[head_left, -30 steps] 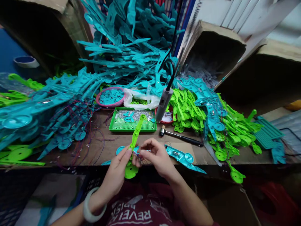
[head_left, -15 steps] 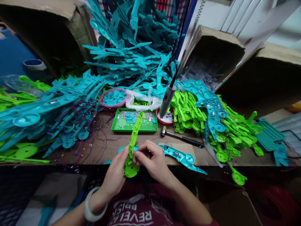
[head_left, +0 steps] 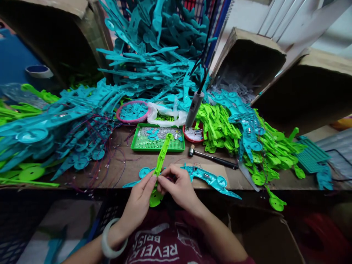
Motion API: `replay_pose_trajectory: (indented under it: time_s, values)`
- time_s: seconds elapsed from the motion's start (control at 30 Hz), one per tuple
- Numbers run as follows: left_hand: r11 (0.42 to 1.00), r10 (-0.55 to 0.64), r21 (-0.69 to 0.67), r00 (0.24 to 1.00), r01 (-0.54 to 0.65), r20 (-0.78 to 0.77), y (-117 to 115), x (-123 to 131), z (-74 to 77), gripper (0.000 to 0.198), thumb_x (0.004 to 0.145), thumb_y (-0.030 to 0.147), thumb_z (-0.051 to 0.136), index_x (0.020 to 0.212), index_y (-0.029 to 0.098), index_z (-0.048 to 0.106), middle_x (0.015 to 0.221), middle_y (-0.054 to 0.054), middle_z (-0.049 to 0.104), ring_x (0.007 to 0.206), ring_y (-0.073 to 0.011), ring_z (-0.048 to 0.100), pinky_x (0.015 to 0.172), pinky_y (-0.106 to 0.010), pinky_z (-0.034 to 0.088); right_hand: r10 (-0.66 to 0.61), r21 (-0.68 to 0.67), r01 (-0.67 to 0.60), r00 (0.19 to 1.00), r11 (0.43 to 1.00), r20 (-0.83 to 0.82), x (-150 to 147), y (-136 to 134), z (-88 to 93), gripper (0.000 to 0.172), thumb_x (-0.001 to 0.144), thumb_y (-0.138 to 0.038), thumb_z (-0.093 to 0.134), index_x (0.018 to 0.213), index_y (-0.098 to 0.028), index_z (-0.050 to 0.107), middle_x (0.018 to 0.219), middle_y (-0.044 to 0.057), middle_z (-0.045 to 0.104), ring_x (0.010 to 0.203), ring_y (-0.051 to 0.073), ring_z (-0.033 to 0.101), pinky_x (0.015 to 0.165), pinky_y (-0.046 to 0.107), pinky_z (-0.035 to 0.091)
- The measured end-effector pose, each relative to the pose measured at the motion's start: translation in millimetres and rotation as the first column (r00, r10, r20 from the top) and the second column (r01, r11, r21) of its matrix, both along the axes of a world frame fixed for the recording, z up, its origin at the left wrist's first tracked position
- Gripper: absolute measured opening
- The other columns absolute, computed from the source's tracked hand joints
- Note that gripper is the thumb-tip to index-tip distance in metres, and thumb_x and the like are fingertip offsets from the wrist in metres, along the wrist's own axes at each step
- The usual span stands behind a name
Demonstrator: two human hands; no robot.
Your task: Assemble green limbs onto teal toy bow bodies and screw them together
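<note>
In my left hand is a long bright green plastic part, its narrow end pointing up and away and its round disc end below my fingers. The fingers and thumb of my right hand are pinched together against the middle of this part. What sits between those right fingertips is hidden; a bit of dark reddish wire shows under the palm. Behind my hands, a blue-teal plastic part with a metal piece and wires lies on a flat piece of cardboard.
A green tray of small metal pieces, a hammer, a red bowl and a hanging grey electric tool stand beyond. Piles of teal parts and green parts flank them. A cardboard box stands behind.
My left hand's fingers have shifted towards the right fingertips, and the green part has tilted slightly to the right. The blue-teal part stays on the bench.
</note>
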State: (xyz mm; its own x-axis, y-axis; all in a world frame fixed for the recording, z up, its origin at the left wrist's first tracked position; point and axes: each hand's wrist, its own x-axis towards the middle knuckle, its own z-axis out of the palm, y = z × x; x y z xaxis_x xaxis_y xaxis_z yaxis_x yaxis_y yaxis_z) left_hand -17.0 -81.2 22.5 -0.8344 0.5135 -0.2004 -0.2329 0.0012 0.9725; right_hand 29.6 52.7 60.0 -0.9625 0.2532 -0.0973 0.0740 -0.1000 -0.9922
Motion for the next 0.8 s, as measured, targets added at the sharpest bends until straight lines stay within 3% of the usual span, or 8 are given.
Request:
replay_pose_trajectory:
  time_s: [0.07,0.17,0.3,0.37,0.5,0.67,0.73,0.8]
  values:
    - [1.000,-0.018,0.010,0.998,0.018,-0.062,-1,-5,-2.7,0.039,0.094,0.055,0.057,0.097,0.018,0.066,0.089,-0.004,0.068,0.080,-0.0176,0.060,0.075,-0.027,0.048,0.044,-0.019,-0.044,0.999,0.999,-0.004,1,9,-0.1,0.030,0.084,-0.046,0.072,0.080,-0.019,0.059,0.067,-0.002,0.065,0.058,0.011,0.060,0.055,0.024,0.050]
    - [0.998,0.003,0.070,0.990,0.007,-0.140,-5,-19,-4.8,0.038,0.099,0.054,0.047,0.088,0.020,0.061,0.074,-0.001,0.061,0.071,-0.0180,0.057,0.073,-0.029,0.047,0.076,0.102,-0.076,0.997,0.992,0.003,1,32,-0.7,0.028,0.084,-0.042,0.073,0.094,-0.018,0.066,0.083,0.001,0.068,0.073,0.012,0.062,0.064,0.024,0.051]
    - [0.982,0.038,-0.145,0.867,-0.125,-0.496,-13,-43,4.8,0.027,0.095,0.046,0.055,0.099,0.022,0.064,0.081,-0.004,0.066,0.078,-0.0223,0.062,0.080,-0.032,0.046,0.271,0.199,-0.275,0.961,0.941,0.046,-10,62,0.6,0.022,0.091,-0.038,0.065,0.095,-0.017,0.068,0.072,-0.002,0.061,0.061,0.011,0.054,0.056,0.023,0.044]
    - [0.964,-0.028,-0.234,0.822,-0.129,-0.569,-18,-51,15.2,0.026,0.094,0.045,0.056,0.104,0.023,0.065,0.087,-0.006,0.069,0.082,-0.0236,0.063,0.080,-0.032,0.045,0.238,0.362,-0.204,0.970,0.909,-0.050,-18,68,6.0,0.018,0.094,-0.034,0.062,0.088,-0.017,0.067,0.074,-0.001,0.060,0.065,0.012,0.055,0.061,0.024,0.045]
    - [0.970,-0.185,-0.211,0.924,0.118,-0.334,-22,-54,36.2,0.032,0.099,0.049,0.047,0.105,0.022,0.063,0.085,-0.004,0.068,0.083,-0.0214,0.064,0.079,-0.030,0.046,0.216,0.674,0.086,0.910,0.734,-0.352,-33,69,28.5,0.013,0.098,-0.026,0.057,0.092,-0.019,0.067,0.086,0.003,0.061,0.082,0.015,0.058,0.076,0.029,0.048]
    - [0.951,-0.308,0.054,0.950,0.305,0.044,-13,-37,46.7,0.041,0.097,0.052,0.053,0.126,0.023,0.057,0.077,0.002,0.056,0.062,-0.0132,0.052,0.070,-0.029,0.048,0.348,0.807,0.191,0.829,0.558,-0.437,-40,65,53.5,0.020,0.102,-0.024,0.048,0.101,-0.019,0.068,0.092,0.006,0.058,0.083,0.015,0.057,0.072,0.028,0.049]
    - [0.937,-0.337,0.149,0.930,0.316,0.145,-8,-32,48.0,0.044,0.097,0.051,0.055,0.132,0.024,0.053,0.075,0.004,0.053,0.058,-0.0105,0.049,0.074,-0.031,0.051,0.364,0.833,0.203,0.828,0.515,-0.427,-38,63,55.4,0.022,0.102,-0.023,0.047,0.099,-0.018,0.067,0.091,0.007,0.057,0.083,0.016,0.056,0.071,0.028,0.048]
    - [0.916,-0.388,0.173,0.911,0.363,0.142,-4,-30,49.6,0.035,0.097,0.049,0.055,0.119,0.023,0.058,0.074,0.004,0.051,0.059,-0.0100,0.051,0.073,-0.029,0.051,0.318,0.812,0.251,0.828,0.527,-0.462,-34,60,53.1,0.020,0.102,-0.022,0.047,0.099,-0.017,0.067,0.091,0.007,0.057,0.083,0.016,0.056,0.072,0.029,0.049]
